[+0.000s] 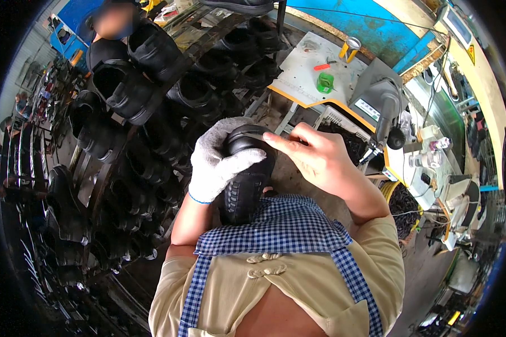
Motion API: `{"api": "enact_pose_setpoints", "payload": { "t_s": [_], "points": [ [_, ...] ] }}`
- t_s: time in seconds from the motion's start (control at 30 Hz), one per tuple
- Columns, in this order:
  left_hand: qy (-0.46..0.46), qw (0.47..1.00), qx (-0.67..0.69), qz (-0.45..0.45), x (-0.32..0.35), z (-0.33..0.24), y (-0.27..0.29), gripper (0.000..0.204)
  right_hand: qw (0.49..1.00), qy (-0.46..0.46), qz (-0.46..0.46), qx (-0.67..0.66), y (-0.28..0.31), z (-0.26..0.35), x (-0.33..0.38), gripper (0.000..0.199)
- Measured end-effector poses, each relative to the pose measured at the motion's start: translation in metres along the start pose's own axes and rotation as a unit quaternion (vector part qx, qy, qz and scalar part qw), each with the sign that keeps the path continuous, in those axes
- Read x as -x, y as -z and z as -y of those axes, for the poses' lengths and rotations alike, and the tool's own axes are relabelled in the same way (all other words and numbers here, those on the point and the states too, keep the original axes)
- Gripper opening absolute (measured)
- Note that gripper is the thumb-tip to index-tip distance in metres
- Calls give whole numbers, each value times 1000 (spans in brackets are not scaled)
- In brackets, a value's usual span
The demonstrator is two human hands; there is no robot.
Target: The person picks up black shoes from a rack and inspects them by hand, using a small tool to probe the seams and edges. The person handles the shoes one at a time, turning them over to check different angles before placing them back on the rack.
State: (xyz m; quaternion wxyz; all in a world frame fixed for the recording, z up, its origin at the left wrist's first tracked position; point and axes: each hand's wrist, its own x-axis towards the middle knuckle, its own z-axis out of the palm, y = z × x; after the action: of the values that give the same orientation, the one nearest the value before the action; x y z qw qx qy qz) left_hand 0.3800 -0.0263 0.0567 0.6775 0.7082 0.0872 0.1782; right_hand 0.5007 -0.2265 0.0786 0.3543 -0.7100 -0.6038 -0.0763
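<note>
In front of my chest is a black shoe (242, 194), held with its treaded sole turned up toward me. My left hand (215, 154), in a white knit glove, wraps round the shoe's far end, with the thumb lying across the sole. My bare right hand (320, 160) is at the shoe's right side. Its index finger stretches out and its tip touches the rounded far edge. The other right fingers are loosely bent, and I see nothing held in them. The shoe's lower side and the left fingertips are hidden.
A rack with several black shoes (126, 84) fills the left. Far right stands a white worktable (303, 67) with a green container (325, 83), an orange-red tool (321, 67) and a can (351, 45). A grey machine arm (385, 109) juts near my right elbow. Another person stands at the far left.
</note>
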Motion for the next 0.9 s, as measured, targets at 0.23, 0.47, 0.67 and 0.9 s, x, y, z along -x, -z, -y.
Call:
{"api": "enact_pose_setpoints", "payload": {
  "t_s": [0.23, 0.47, 0.67, 0.9],
  "points": [
    [-3, 1000, 10, 7, -1, 3, -3, 50, 1000, 3, -2, 19, 0, -4, 2, 48],
    [-2, 999, 38, 8, 1, 4, -2, 51, 999, 1, 40, -9, 25, -13, 9, 43],
    [-6, 1000, 15, 16, -1, 9, -5, 52, 998, -1, 52, 37, 35, -8, 5, 40],
    [-1, 1000, 0, 14, -1, 7, -9, 52, 999, -2, 30, 19, 28, -13, -1, 40]
  ]
}}
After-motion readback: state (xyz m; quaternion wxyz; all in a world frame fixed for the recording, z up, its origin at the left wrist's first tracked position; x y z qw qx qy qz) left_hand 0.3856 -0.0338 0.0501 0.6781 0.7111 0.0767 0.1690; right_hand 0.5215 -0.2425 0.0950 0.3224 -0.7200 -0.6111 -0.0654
